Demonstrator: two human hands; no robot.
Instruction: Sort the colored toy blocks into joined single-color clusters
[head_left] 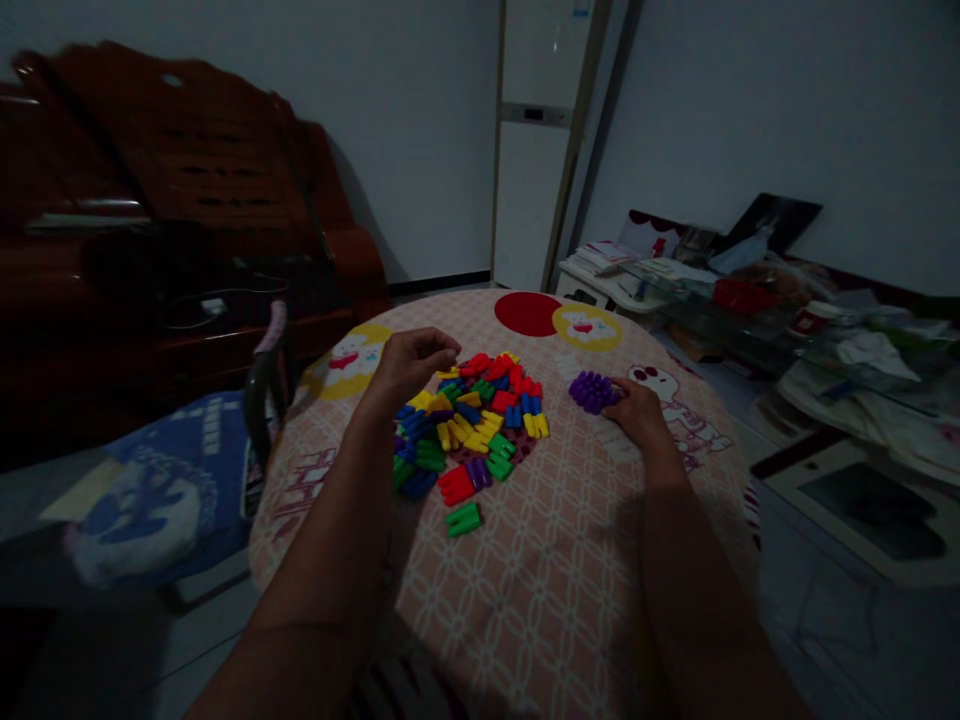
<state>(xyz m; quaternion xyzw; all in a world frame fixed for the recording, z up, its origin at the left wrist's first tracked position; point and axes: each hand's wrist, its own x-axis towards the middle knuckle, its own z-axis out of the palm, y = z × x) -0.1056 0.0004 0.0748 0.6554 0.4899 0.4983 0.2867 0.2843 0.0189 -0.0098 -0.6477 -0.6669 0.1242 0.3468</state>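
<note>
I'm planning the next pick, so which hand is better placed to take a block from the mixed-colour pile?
Probably the left: the left hand is close by the pile, while the right hand holds the purple blocks, apart from the pile.

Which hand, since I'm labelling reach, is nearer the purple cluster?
Right: the right hand holds the purple cluster at its right end; the left hand is to its left, by the multicoloured pile.

Site: a home, likely its living room. Evidence from where I stand: carved wooden sofa (pixel 225 150); tall white floor unit (pixel 534 190); round worktop (pixel 540 560) dressed in cartoon prints, bright toy pieces (pixel 472 432) heaped on it; household clutter (pixel 750 290) alongside.
</note>
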